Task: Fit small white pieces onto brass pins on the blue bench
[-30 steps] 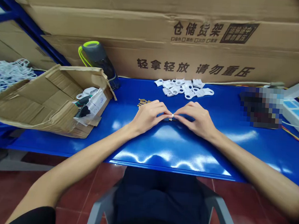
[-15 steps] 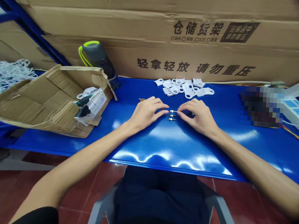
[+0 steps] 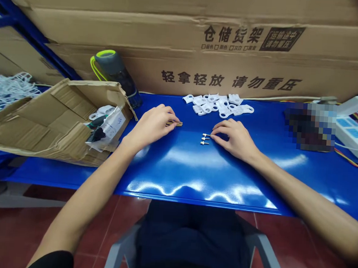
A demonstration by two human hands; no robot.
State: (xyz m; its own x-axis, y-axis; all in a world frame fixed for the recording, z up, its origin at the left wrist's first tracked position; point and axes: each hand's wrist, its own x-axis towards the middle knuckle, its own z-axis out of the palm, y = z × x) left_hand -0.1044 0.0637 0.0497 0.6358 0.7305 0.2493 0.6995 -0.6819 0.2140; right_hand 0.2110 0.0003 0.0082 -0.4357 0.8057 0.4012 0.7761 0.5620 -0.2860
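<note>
My left hand is over the table left of centre, thumb and fingers pinched on a small flat brass-coloured piece, partly hidden under the fingers. To the right, my right hand pinches the thin end of a small metal pin with a whitish head. Two similar pins lie just below it, one close under and the other nearest to me. All three point the same way, heads to the left.
White plastic pieces with round holes lie heaped behind the hands. An open cardboard box stands at left, with a bottle behind it. A white power strip and cables are at right. A large carton backs the blue table.
My left hand has moved left, away from the pins, and now grips the brass-coloured piece. My right hand stays almost in place at the top pin.
</note>
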